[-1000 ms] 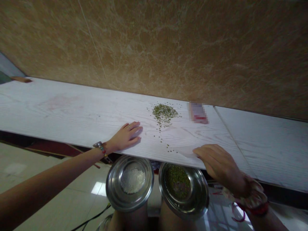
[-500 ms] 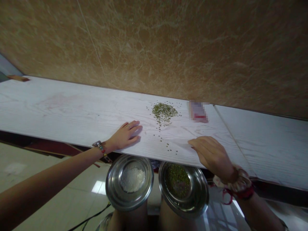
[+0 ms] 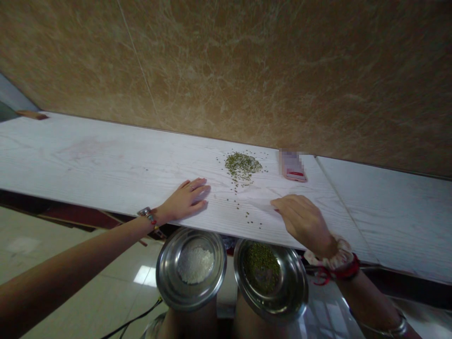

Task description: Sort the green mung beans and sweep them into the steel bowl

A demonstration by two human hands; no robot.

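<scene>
My left hand [image 3: 185, 200] lies flat on the white wooden tabletop [image 3: 106, 165], fingers stretched out and holding nothing. My right hand [image 3: 303, 219] rests palm down near the table's front edge, its bent fingers pinching a thin white card [image 3: 260, 204] whose edge touches the tabletop. A small pile of green beans [image 3: 243, 164] lies further back, with loose beans [image 3: 247, 214] trailing toward the card. Below the edge, on my knees, stand a steel bowl of white grains [image 3: 191, 268] and a steel bowl of green beans [image 3: 270, 278].
A pink phone [image 3: 293, 165] lies behind my right hand, by the brown marble wall [image 3: 247, 70]. A seam [image 3: 339, 202] splits the tabletop on the right. Tiled floor [image 3: 70, 301] shows below left. A brown object [image 3: 31, 114] sits at the far left end.
My right hand has slid the white card away from the front edge, forward and left toward the scattered beans. My left hand has stayed flat in place.
</scene>
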